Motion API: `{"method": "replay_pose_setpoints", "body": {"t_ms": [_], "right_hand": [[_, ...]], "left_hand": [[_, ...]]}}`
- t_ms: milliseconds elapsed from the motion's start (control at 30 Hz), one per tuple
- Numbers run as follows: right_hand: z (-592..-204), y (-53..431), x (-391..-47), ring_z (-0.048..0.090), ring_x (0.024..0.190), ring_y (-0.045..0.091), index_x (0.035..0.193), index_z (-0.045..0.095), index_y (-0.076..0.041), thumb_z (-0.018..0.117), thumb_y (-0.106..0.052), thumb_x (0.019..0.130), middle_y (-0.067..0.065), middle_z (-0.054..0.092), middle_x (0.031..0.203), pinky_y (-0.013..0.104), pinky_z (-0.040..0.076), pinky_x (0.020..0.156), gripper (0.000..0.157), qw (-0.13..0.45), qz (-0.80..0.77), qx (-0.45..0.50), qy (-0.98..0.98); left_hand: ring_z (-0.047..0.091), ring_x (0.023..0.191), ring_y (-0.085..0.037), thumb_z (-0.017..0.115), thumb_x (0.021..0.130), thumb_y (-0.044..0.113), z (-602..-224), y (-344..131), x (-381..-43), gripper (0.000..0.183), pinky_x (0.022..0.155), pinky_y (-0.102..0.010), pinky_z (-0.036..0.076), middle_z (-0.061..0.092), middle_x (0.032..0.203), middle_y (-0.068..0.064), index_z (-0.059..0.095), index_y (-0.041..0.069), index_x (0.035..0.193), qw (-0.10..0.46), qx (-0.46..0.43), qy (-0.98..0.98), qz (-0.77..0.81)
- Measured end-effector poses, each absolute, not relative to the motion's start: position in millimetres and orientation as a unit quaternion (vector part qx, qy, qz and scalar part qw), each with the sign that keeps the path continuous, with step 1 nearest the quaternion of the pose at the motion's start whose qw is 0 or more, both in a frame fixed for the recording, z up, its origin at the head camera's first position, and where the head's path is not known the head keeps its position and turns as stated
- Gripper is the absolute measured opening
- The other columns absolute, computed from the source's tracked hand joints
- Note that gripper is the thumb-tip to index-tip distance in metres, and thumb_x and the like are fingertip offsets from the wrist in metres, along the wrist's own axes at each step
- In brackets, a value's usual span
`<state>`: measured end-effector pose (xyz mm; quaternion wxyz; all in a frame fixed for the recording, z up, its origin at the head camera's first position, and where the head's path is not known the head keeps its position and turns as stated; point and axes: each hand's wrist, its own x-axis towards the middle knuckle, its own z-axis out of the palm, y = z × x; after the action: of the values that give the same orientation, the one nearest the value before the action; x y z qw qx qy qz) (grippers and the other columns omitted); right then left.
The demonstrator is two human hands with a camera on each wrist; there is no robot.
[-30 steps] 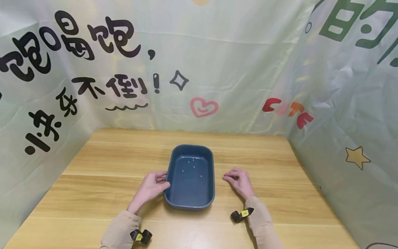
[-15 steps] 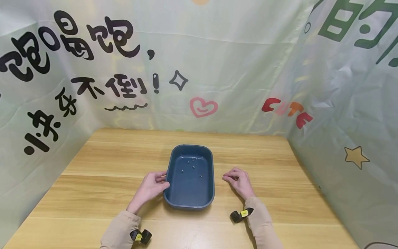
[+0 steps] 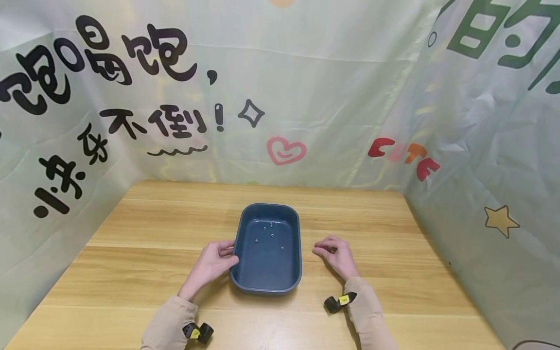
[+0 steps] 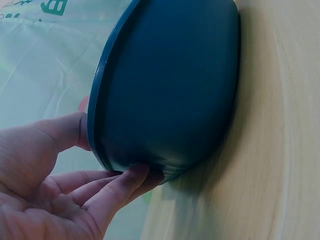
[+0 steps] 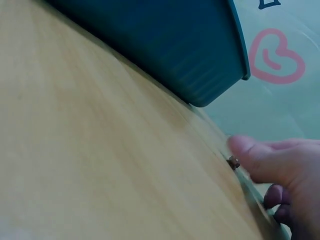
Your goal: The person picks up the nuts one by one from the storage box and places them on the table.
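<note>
A deep blue plastic tray (image 3: 268, 272) with rounded corners rests on the wooden table. Several tiny ring-like metal nuts (image 3: 282, 248) lie scattered over its floor, mostly toward the far half. My left hand (image 3: 215, 264) grips the tray's left side, thumb at the rim; in the left wrist view its fingers (image 4: 117, 192) curl under the rim against the outer wall. To the right of the tray, my right hand (image 3: 336, 255) is low over the table with thumb and forefinger pinched together. A small shiny nut (image 5: 233, 162) shows at its thumb in the right wrist view.
The light wooden table (image 3: 175, 214) reaches back to a pale printed cloth (image 3: 332, 97) hung behind it and along both sides. Black wrist cameras (image 3: 337, 304) sit on both beige sleeves (image 3: 369, 311). A dark cable (image 3: 533, 343) shows at the lower right corner.
</note>
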<state>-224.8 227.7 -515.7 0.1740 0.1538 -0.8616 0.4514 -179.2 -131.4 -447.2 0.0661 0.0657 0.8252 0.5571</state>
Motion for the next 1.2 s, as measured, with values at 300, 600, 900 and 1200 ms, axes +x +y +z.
{"method": "replay_pose_setpoints", "body": {"t_ms": [300,600,900,1200], "right_hand": [[-499,229,-228,0.059,0.085,-0.004,0.108,0.073,0.008,0.069,-0.002,0.091,0.027,0.071,0.106,0.012,0.051,0.076,0.020,0.164,0.550,0.086,-0.814],[-451,226,-232,0.060,0.090,-0.004,0.112,0.075,-0.004,0.069,-0.012,0.094,0.014,0.076,0.104,0.019,0.052,0.076,0.021,0.165,0.470,0.154,-0.853],[-408,213,-233,0.059,0.075,0.008,0.110,0.075,-0.003,0.069,-0.013,0.093,0.007,0.072,0.088,0.021,0.052,0.065,0.020,0.144,0.359,0.202,-0.900],[-376,189,-233,0.056,0.067,0.006,0.101,0.076,-0.006,0.067,-0.014,0.093,0.001,0.071,0.082,0.022,0.049,0.063,0.015,0.068,0.247,0.236,-0.937]], "left_hand": [[0.067,0.117,-0.045,0.066,0.084,0.002,-445,-131,-179,0.054,0.096,-0.046,0.060,0.064,0.126,-0.034,0.053,-0.017,0.133,0.069,0.062,0.830,0.550],[0.067,0.117,-0.044,0.067,0.084,0.002,-445,-130,-179,0.054,0.097,-0.045,0.060,0.065,0.126,-0.033,0.054,-0.016,0.133,0.068,0.059,0.832,0.547],[0.067,0.117,-0.044,0.067,0.084,0.002,-448,-131,-180,0.053,0.097,-0.045,0.060,0.065,0.125,-0.033,0.054,-0.016,0.132,0.068,0.059,0.828,0.553],[0.067,0.116,-0.044,0.068,0.083,0.002,-448,-130,-180,0.053,0.095,-0.046,0.061,0.066,0.124,-0.034,0.056,-0.016,0.131,0.063,0.057,0.831,0.550]]}}
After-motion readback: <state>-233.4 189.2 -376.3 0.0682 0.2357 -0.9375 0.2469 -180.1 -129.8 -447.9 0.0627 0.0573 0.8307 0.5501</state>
